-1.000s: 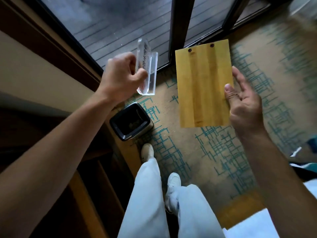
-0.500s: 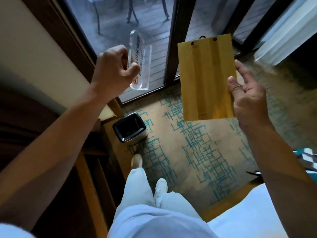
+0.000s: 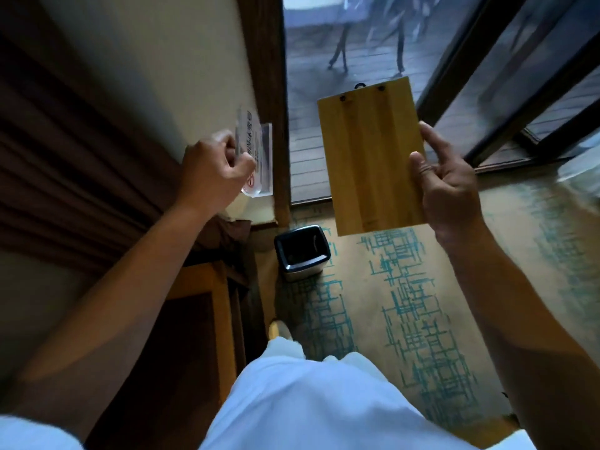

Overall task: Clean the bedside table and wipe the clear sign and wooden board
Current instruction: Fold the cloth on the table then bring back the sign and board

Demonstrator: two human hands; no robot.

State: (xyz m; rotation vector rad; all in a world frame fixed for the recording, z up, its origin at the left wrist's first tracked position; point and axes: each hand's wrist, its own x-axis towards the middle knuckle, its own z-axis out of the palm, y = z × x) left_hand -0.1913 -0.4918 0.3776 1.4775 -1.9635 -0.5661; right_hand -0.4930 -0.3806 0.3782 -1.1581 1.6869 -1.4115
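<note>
The left hand (image 3: 212,172) is clenched around the clear sign (image 3: 256,157), up at ten o'clock against the cream wall. The right hand (image 3: 449,186) grips the wooden board (image 3: 373,154) by its edge at one o'clock, upright above the small black bin (image 3: 302,253).

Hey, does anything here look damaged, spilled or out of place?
Nothing stands out. The left hand holds the clear sign and the right hand holds the wooden board, both off the floor and whole as far as the blur allows. The small bin stands upright on the carpet; no spill shows.
</note>
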